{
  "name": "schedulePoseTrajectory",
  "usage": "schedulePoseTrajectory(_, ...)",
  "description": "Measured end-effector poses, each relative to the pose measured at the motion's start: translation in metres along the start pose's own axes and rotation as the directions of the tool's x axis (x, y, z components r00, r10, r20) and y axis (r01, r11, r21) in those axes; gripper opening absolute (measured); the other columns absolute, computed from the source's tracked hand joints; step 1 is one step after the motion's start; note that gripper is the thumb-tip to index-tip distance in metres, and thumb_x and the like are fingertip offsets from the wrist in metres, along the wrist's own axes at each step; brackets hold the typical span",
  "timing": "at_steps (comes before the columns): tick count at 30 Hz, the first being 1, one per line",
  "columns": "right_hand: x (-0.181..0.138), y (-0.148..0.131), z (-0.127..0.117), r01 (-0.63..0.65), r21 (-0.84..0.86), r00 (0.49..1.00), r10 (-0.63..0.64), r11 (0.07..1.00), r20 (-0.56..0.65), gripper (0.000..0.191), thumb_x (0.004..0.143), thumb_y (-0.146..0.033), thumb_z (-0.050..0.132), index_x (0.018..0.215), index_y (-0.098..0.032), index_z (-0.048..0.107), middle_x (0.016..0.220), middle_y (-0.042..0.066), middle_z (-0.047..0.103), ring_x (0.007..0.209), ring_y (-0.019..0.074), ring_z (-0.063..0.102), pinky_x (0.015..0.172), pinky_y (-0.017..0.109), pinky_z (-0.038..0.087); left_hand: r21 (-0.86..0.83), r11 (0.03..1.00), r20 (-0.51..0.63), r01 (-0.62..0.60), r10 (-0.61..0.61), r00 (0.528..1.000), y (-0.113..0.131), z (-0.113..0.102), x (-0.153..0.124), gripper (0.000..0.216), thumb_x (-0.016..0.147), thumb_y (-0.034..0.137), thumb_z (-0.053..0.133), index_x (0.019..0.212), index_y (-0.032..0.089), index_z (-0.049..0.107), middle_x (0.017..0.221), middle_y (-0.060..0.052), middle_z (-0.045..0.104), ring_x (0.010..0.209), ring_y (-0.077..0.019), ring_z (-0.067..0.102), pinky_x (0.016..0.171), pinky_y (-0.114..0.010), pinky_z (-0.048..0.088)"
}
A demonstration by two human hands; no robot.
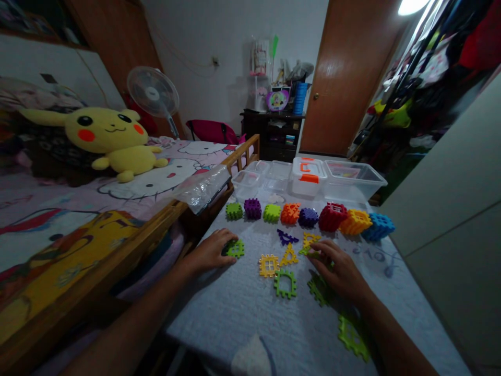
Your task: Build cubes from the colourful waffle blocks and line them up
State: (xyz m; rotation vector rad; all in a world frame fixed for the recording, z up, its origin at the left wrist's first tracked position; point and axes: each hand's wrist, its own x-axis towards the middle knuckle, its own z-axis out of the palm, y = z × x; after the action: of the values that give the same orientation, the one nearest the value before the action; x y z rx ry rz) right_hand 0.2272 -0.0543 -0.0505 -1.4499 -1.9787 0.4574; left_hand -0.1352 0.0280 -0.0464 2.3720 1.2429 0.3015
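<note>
My left hand [214, 250] is curled round the edge of a light-green interlocking tile [238, 249] at the table's left. My right hand [340, 267] pinches a small light-green piece [303, 251], partly hidden by the fingertips, beside a yellow triangular tile [310, 238]. Between the hands lie a purple triangular tile [287, 237], another yellow triangle [289, 256], a yellow window tile [269, 266] and a green frame tile [277, 284]. Under the right hand and forearm are a darker green tile [319, 290] and a light-green tile [352, 337], both partly covered.
Stacks of tiles sorted by colour, from green [234, 211] to blue [378, 226], line the table's far part. Behind them stand clear plastic bins [354, 180] and a lidded box [309, 175] with orange clips. A bed rail [172, 214] borders the left side, with a plastic bag [203, 188] over it.
</note>
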Motion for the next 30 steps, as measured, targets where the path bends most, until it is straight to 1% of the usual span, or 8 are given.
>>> schedulePoseTrajectory(3,0.000,0.000,0.000,0.001,-0.007,1.000,-0.001,1.000,-0.008,0.026,0.091,-0.033,0.051,0.108,-0.018,0.062,0.100,0.008,0.060,0.074,0.0164,0.061,0.070,0.033,0.054,-0.015,1.000,-0.002,0.025,-0.025,1.000,0.000,0.000,0.003,0.052,0.069,0.035,0.069,0.118,0.021,0.057,0.115,-0.007,0.057,0.111,-0.0256,0.054,0.098,-0.038,0.043)
schedulePoseTrajectory(6,0.000,0.000,0.000,0.007,-0.007,1.000,-0.007,1.000,-0.031,0.024,0.091,-0.033,0.051,0.106,-0.018,0.062,0.100,0.008,0.061,0.073,0.0160,0.061,0.069,0.032,0.053,-0.020,0.999,-0.033,0.043,-0.044,0.999,0.013,-0.006,0.003,0.058,0.068,0.033,0.069,0.122,0.019,0.055,0.113,-0.008,0.056,0.108,-0.0259,0.055,0.096,-0.038,0.044)
schedulePoseTrajectory(8,-0.001,0.001,-0.001,0.009,-0.018,0.999,-0.009,1.000,-0.041,0.024,0.091,-0.033,0.052,0.106,-0.018,0.062,0.100,0.008,0.061,0.074,0.0165,0.061,0.070,0.033,0.053,-0.030,0.999,-0.072,0.018,-0.021,0.997,0.031,-0.009,0.002,0.056,0.069,0.031,0.068,0.122,0.019,0.055,0.112,-0.007,0.054,0.108,-0.0256,0.053,0.098,-0.039,0.043)
schedulePoseTrajectory(11,-0.001,0.006,-0.004,-0.007,-0.044,0.998,0.005,0.999,-0.063,0.025,0.090,-0.033,0.053,0.108,-0.018,0.062,0.102,0.009,0.061,0.078,0.0181,0.061,0.072,0.034,0.052,-0.086,0.991,-0.058,-0.101,0.096,0.994,0.070,-0.006,0.000,0.053,0.070,0.028,0.068,0.121,0.021,0.055,0.115,-0.006,0.051,0.111,-0.0239,0.050,0.102,-0.039,0.041)
schedulePoseTrajectory(14,-0.001,0.010,-0.006,-0.035,-0.046,0.995,0.031,0.998,-0.093,0.025,0.089,-0.030,0.054,0.109,-0.017,0.061,0.104,0.010,0.061,0.080,0.0183,0.061,0.072,0.033,0.051,-0.117,0.970,0.007,-0.215,0.217,0.976,0.109,0.009,0.001,0.057,0.066,0.024,0.070,0.120,0.021,0.054,0.112,-0.006,0.052,0.109,-0.0228,0.049,0.099,-0.035,0.042)
schedulePoseTrajectory(17,0.000,0.012,-0.008,-0.047,-0.033,0.994,0.044,0.998,-0.099,0.024,0.090,-0.027,0.051,0.108,-0.016,0.062,0.101,0.009,0.060,0.078,0.0172,0.061,0.070,0.032,0.051,-0.045,0.967,0.055,-0.252,0.254,0.966,0.133,0.030,0.006,0.056,0.066,0.024,0.070,0.119,0.021,0.053,0.114,-0.007,0.052,0.108,-0.0240,0.048,0.097,-0.036,0.042)
schedulePoseTrajectory(21,0.000,0.012,-0.011,-0.067,-0.038,0.992,0.062,0.997,-0.112,0.024,0.089,-0.026,0.052,0.107,-0.014,0.062,0.097,0.008,0.060,0.074,0.0163,0.060,0.067,0.031,0.050,0.090,0.971,0.123,-0.223,0.211,0.970,0.142,0.045,0.010,0.051,0.068,0.025,0.068,0.116,0.021,0.053,0.116,-0.008,0.053,0.109,-0.0266,0.047,0.096,-0.040,0.041)
schedulePoseTrajectory(30,0.000,0.010,-0.012,-0.046,-0.035,0.989,0.041,0.998,-0.140,0.023,0.089,-0.026,0.052,0.106,-0.016,0.063,0.095,0.007,0.060,0.074,0.0163,0.060,0.067,0.031,0.050,0.227,0.956,0.186,-0.186,0.145,0.972,0.150,0.042,0.017,0.039,0.064,0.029,0.070,0.101,0.021,0.059,0.109,-0.008,0.056,0.106,-0.0283,0.047,0.093,-0.040,0.041)
